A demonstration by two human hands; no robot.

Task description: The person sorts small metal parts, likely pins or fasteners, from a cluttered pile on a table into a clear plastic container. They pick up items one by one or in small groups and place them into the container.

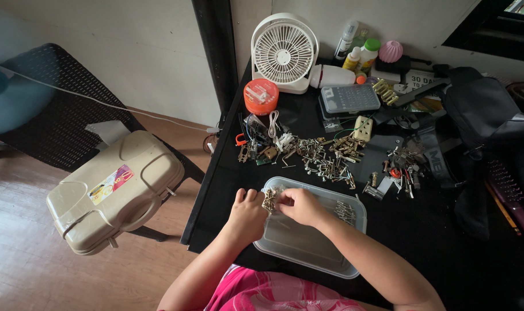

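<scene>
Both of my hands meet over the near-left corner of a clear plastic tray (308, 245) on a black table (423, 230). My left hand (247, 213) and my right hand (299, 205) together pinch a small cluster of brass-coloured metal screws and fittings (269, 200) between the fingertips. A little pile of silver screws (345, 212) lies in the tray's far right corner. Beyond the tray, a wide scatter of loose screws, bolts and keys (325, 158) covers the table.
A white desk fan (284, 53), an orange round tin (261, 96), bottles (360, 55), a grey compartment box (349, 98) and a black bag (486, 109) stand at the back. A beige hard case (115, 190) rests on a black chair at left. A hairbrush (509, 193) lies at right.
</scene>
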